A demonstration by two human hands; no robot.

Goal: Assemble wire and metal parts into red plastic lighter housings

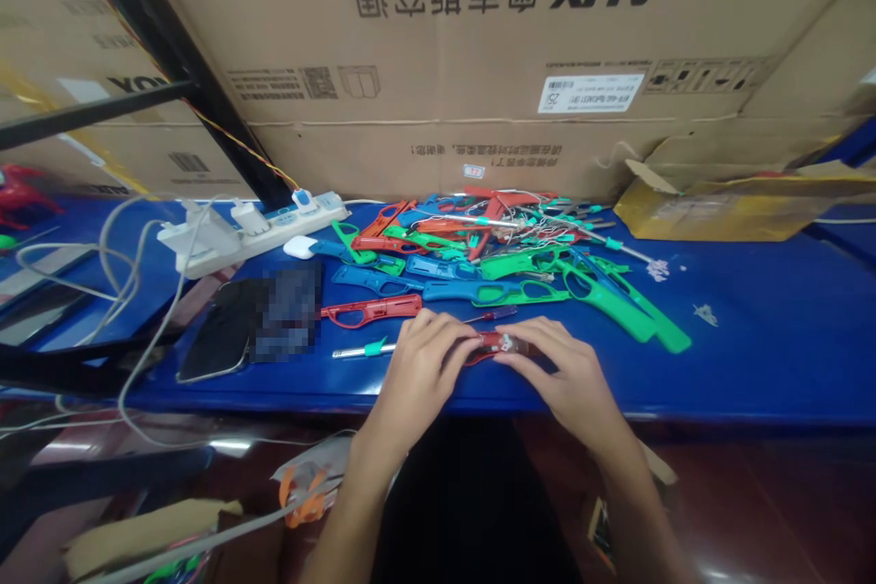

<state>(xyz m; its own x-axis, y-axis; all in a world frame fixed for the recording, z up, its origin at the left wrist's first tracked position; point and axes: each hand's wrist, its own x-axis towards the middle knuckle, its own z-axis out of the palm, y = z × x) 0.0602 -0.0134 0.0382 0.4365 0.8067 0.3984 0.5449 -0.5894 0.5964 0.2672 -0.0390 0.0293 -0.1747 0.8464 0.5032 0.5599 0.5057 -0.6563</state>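
Observation:
Near the table's front edge, my left hand (425,363) and my right hand (559,367) hold a red utility lighter body (490,344) between thumbs and fingers. Small white parts show in its middle; my fingers hide both its ends. A metal lighter tube (361,349) with a teal collar sticks out left of my left hand; whether it joins the red body is hidden. Just beyond my fingers lies a small screwdriver (498,315) with a purplish handle. A red lighter shell half (373,311) rests to the left, and a green lighter shell (616,306) lies to the right.
Behind my hands spreads a pile of blue, green and red lighter shells (444,269) with metal tubes and thin wires. A power strip (274,228), a dark phone (217,328) and cables are at the left. An open yellow-taped box (712,205) stands back right, before large cartons (438,46).

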